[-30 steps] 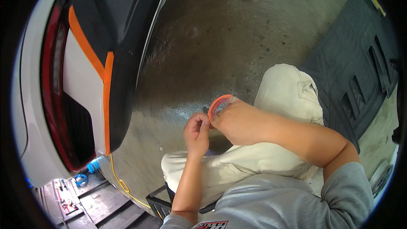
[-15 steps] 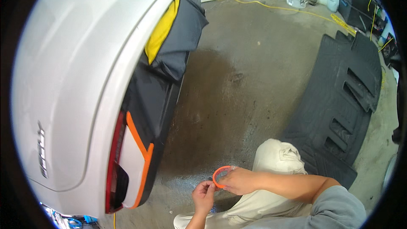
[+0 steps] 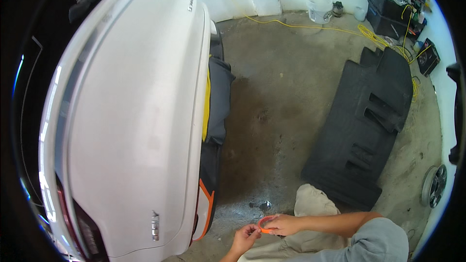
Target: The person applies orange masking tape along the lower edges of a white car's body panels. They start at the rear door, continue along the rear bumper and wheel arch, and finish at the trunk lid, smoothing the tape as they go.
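In my right hand (image 3: 285, 224) is a roll of orange tape (image 3: 264, 230), with the fingers closed around its side. My left hand (image 3: 244, 238) pinches at the roll's left edge, apparently on the tape's end, though the fingertips hide it. Both hands are low in the view, in front of my bent knee. To their left stands a white car (image 3: 136, 116). Strips of orange tape (image 3: 210, 208) run along the edge of its rear bumper corner. Farther along the bumper lie a dark grey sheet (image 3: 221, 97) and a yellow cloth (image 3: 206, 111).
A large black ribbed panel (image 3: 359, 126) with slots lies on the wet-stained concrete floor (image 3: 272, 68) at the right. By the far wall are a white bucket (image 3: 319, 8), a yellow cord (image 3: 291, 25) and black bins (image 3: 388, 19). A wheel (image 3: 434, 186) leans at the right wall.
My view has shifted, showing more of the car's upper side and the wheel at the right. Both hands stay together at the tape roll.
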The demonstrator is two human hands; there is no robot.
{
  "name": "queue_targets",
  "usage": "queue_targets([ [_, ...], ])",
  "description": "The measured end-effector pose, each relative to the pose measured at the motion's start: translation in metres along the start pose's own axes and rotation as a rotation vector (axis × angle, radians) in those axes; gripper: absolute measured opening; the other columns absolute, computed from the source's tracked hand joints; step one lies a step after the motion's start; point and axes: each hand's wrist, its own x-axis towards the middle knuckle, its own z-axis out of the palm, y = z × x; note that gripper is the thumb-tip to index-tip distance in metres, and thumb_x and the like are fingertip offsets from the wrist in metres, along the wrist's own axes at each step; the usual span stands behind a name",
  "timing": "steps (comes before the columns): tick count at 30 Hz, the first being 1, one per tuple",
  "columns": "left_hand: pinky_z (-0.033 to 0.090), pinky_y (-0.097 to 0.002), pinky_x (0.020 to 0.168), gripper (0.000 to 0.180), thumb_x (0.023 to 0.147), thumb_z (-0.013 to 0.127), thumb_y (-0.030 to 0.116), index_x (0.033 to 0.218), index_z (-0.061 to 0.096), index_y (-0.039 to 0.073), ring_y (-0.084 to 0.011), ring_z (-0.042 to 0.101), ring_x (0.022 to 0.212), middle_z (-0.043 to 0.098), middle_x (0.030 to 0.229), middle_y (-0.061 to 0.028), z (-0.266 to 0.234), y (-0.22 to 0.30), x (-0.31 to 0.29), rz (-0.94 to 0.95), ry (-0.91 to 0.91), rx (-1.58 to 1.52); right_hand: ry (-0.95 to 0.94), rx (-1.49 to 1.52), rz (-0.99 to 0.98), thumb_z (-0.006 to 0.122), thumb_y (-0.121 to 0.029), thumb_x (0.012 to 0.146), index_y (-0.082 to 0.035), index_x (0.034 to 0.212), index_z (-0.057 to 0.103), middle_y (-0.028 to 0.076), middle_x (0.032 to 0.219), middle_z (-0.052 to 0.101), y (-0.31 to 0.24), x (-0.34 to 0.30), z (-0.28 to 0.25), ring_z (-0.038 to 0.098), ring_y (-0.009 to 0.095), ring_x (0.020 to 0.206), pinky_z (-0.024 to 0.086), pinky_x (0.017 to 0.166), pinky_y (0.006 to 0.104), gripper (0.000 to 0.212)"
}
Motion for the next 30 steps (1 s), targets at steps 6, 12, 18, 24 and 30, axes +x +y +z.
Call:
queue_targets([
  [6,0.054,-0.0413,0.073,0.017,0.111,0.063,0.018,0.109,0.064,0.001,-0.0249,0.069,0.080,0.068,0.090,-0.0119,0.023,0.179,-0.038,0.297,-0.282,0.421,0.258,0.027,-0.123,0.066,-0.024,0.107,-0.009,0.125,0.073,0.013,0.091,0.073,-0.153,-0.078,-0.074,0.072,0.033,0.086,0.056,0.084,0.0466,0.024],
  [12,0.052,-0.0492,0.080,0.012,0.110,0.057,0.013,0.110,0.054,0.002,-0.0429,0.065,0.092,0.064,0.098,-0.0201,0.051,0.313,-0.028,0.619,-0.373,0.596,0.368,-0.114,-0.025,0.070,-0.023,0.102,-0.007,0.116,0.074,0.014,0.088,0.071,-0.259,-0.126,-0.162,0.067,0.038,0.089,0.052,0.088,0.0491,0.022],
  [18,0.053,-0.0442,0.079,0.013,0.110,0.059,0.013,0.116,0.056,0.002,-0.0352,0.066,0.089,0.065,0.099,-0.0169,0.064,0.393,0.009,0.706,-0.390,0.530,0.506,-0.252,0.076,0.070,-0.023,0.099,-0.007,0.103,0.069,0.015,0.082,0.068,-0.304,-0.138,-0.225,0.067,0.040,0.084,0.050,0.083,0.0503,0.016],
  [24,0.056,-0.0279,0.078,0.028,0.110,0.069,0.012,0.134,0.066,0.000,-0.0111,0.067,0.095,0.069,0.110,-0.0054,0.079,0.442,0.103,0.551,-0.338,0.097,0.656,-0.366,0.179,0.070,-0.024,0.099,-0.007,0.116,0.073,0.015,0.094,0.075,-0.300,-0.114,-0.327,0.069,0.040,0.089,0.050,0.085,0.0503,0.024],
  [30,0.054,-0.0247,0.072,0.020,0.106,0.073,0.006,0.125,0.080,0.002,-0.0094,0.067,0.087,0.071,0.106,-0.0059,0.072,0.543,0.247,0.642,-0.255,-0.191,0.584,-0.478,0.283,0.069,-0.020,0.098,-0.007,0.110,0.072,0.015,0.094,0.074,-0.307,-0.046,-0.507,0.069,0.041,0.088,0.051,0.084,0.0516,0.018],
])
